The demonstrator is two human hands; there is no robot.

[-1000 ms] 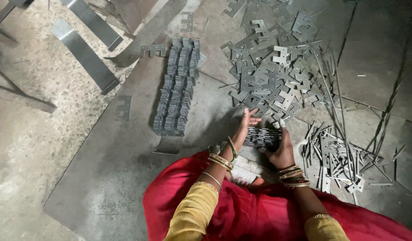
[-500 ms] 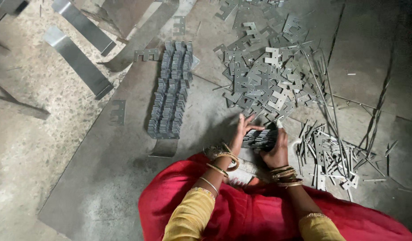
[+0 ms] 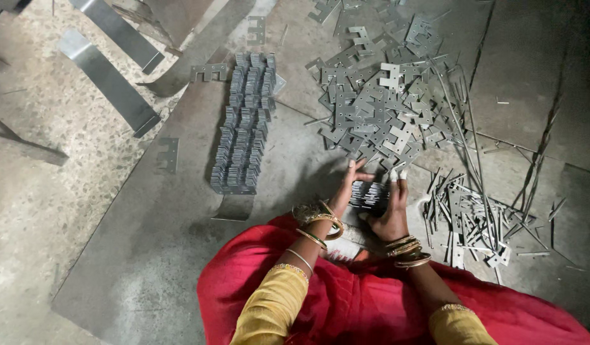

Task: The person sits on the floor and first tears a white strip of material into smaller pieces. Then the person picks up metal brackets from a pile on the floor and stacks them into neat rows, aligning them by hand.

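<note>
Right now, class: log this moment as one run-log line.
left hand: on stack | right hand: on stack | loose plates: beyond

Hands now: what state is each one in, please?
Left hand: closed on the stack of metal plates.
Right hand: closed on the same stack.

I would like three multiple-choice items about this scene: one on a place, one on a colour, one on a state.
1. Where is the neat row of stacked plates?
A. left of the hands
B. right of the hands
C. on the lap

2. What colour is the cloth on the lap?
A. blue
B. red
C. white

3. How are the left hand and right hand?
A. both bare on the floor
B. pressed around a small stack of plates
C. apart in the air

Answers: 1 A, it lies up and left; 2 B, clearly red; 3 B, one hand on each side.
</note>
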